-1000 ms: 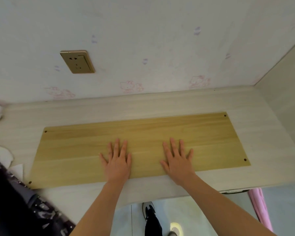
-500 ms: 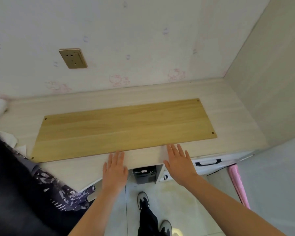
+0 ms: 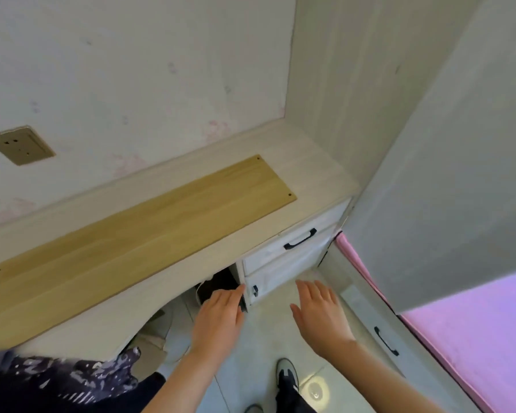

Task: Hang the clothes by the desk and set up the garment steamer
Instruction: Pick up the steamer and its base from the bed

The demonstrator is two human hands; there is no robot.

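Note:
A pale desk (image 3: 307,177) runs along the wall with a yellow wooden board (image 3: 137,234) lying flat on it. My left hand (image 3: 219,318) hovers off the desk's front edge, fingers straight, near the dark gap under the desk. To its right, my right hand (image 3: 320,315) is held over the floor with fingers straight and nothing in it. Dark patterned clothing (image 3: 69,380) lies at the bottom left by the desk edge. No garment steamer is in view.
A gold wall socket (image 3: 20,146) sits above the desk at left. Beneath the desk's right end are a drawer with a black handle (image 3: 300,242) and a cupboard door (image 3: 277,278). A pink bed (image 3: 471,332) and a wall panel stand to the right. Tiled floor (image 3: 262,347) lies below.
Both hands have lifted off the board and drawn back past the desk edge, now hanging over the floor. The view has swung right and down, showing the drawers and bed.

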